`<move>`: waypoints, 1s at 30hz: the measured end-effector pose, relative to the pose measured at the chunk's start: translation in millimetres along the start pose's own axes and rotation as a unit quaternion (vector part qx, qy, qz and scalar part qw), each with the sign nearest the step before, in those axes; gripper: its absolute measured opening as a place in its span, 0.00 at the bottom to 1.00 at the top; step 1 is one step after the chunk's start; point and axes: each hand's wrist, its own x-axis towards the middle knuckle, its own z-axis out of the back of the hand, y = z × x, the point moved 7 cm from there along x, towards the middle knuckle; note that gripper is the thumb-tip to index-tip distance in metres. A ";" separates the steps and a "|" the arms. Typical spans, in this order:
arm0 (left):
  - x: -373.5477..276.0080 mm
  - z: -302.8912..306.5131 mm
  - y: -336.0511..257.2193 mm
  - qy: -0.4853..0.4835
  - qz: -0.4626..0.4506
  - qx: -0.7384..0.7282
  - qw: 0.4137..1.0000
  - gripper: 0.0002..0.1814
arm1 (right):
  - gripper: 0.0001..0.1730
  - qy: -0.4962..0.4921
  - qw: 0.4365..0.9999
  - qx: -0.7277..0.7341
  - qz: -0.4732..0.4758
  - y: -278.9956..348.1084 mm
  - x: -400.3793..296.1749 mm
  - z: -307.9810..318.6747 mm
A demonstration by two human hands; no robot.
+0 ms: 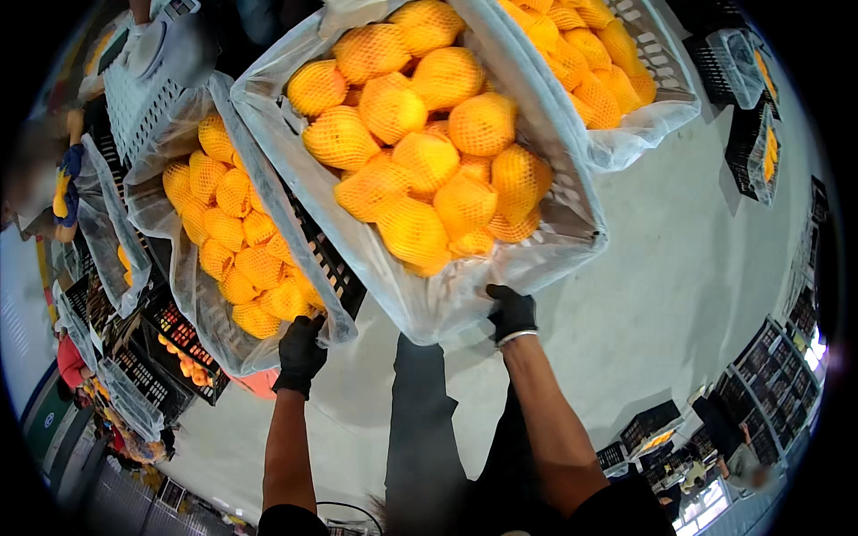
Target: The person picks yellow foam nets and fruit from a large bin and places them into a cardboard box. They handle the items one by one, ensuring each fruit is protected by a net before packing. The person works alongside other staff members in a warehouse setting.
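My left hand [301, 354], in a black glove, grips the near rim of a lined crate [194, 328] on the left. That crate holds many round fruits [241, 221] in yellow-orange foam net sleeves. In its black glove, my right hand [513, 313] holds the near end of the middle crate [442, 315], which has a translucent plastic liner draped over its rim. Larger-looking sleeved fruits [429, 161] are heaped in the middle crate. The fingers of my right hand are partly hidden under its edge.
Another lined crate [643, 137] of sleeved fruits adjoins at upper right. A scale-like device [151, 50] sits on a pale perforated crate [137, 117]. Black crates [188, 335] with bare red-orange fruits stand left. A co-worker's gloved hand [67, 184] is far left. Stacked crates [771, 388] line the right.
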 end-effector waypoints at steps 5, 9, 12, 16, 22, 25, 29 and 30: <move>-3.1 -4.2 -6.5 0.043 0.003 -0.024 0.999 0.22 | 0.25 -0.003 0.999 0.014 0.043 -14.0 17.9 53.1; 27.4 48.7 -9.6 0.210 0.070 -0.251 0.942 0.29 | 0.23 -0.068 0.997 0.026 0.011 -26.4 18.2 62.5; 114.3 157.6 -58.8 -0.153 -0.032 -0.169 0.973 0.26 | 0.21 -0.060 0.997 0.044 -0.029 -60.4 59.6 94.1; 219.3 203.9 -119.4 -0.224 0.004 0.075 0.972 0.33 | 0.15 -0.067 0.996 0.027 -0.061 -58.4 67.1 108.4; 285.1 185.2 -124.0 -0.037 -0.122 -0.098 0.987 0.23 | 0.09 -0.060 0.996 0.039 -0.052 -67.2 83.5 111.8; 299.7 177.9 -134.4 -0.074 -0.168 -0.035 0.982 0.24 | 0.09 -0.080 0.994 0.048 -0.056 -66.9 72.1 105.0; 277.4 169.6 -132.3 -0.040 -0.090 -0.088 0.991 0.21 | 0.07 -0.086 0.989 0.121 -0.017 -63.8 84.0 108.3; 274.4 163.5 -120.3 -0.039 -0.083 -0.068 0.993 0.22 | 0.06 -0.075 0.986 0.149 0.003 -64.6 87.6 108.8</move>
